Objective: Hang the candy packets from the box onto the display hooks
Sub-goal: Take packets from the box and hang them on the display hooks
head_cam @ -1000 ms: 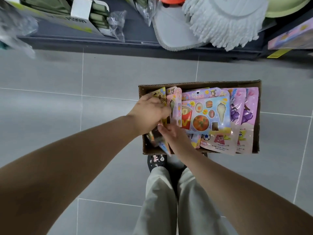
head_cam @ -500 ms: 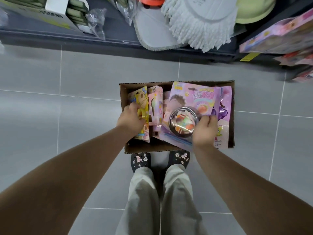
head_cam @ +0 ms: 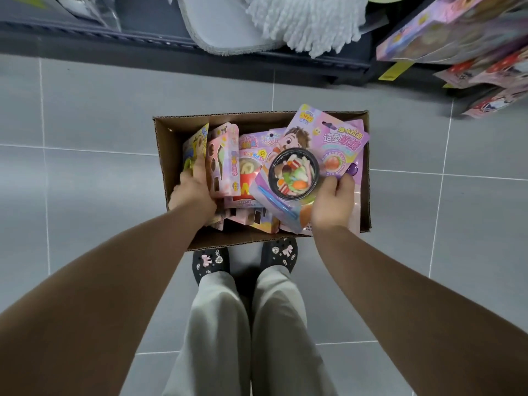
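The pink candy packet (head_cam: 321, 155) tilts over the right half of the cardboard box (head_cam: 163, 155), its near edge pinched in my right hand (head_cam: 333, 202). My left hand (head_cam: 193, 194) grips a yellow packet (head_cam: 196, 148) standing at the box's left end, on the grey floor (head_cam: 94, 132).

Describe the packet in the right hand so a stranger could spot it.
Start at the cardboard box on the grey tiled floor. The right hand holds a large packet tilted above the others, at the box's right side. It alone shows a cartoon child's face and a round black bowl of mixed candy; the left hand grips a yellow packet.
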